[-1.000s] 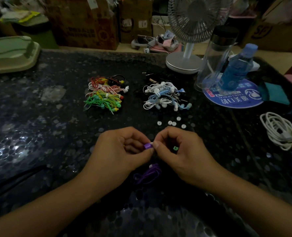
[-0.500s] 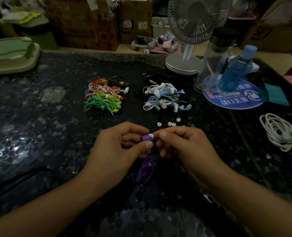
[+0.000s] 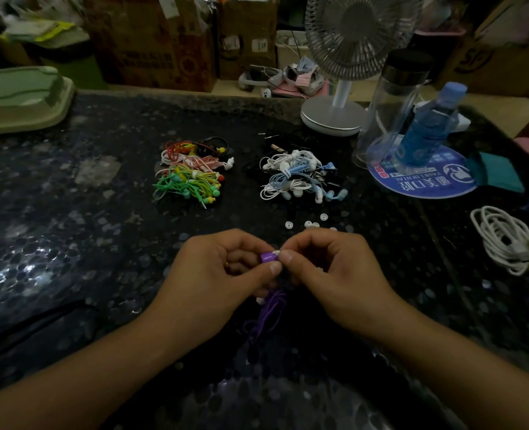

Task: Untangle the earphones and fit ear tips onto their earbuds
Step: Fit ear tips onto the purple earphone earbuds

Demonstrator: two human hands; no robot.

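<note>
Nearest, thin purple cord hangs in loose strands below the two hands onto a dark, glossy speckled tabletop. The left hand is curled, thumb and fingers pinching a small, blocky purple earbud. The right hand is curled too, its fingertips pinching a small white ear tip right against the earbud's end. Just beyond the knuckles lie about four loose white ring-shaped ear tips. Farther on sit two tangled heaps of earphones, well apart: a green, yellow, red and pink one on the left, a white and pale-blue one on the right. Beyond stand a clear plastic bottle with a dark lid, a blue bottle and a round-based white fan. A coiled white cable lies far right.
</note>
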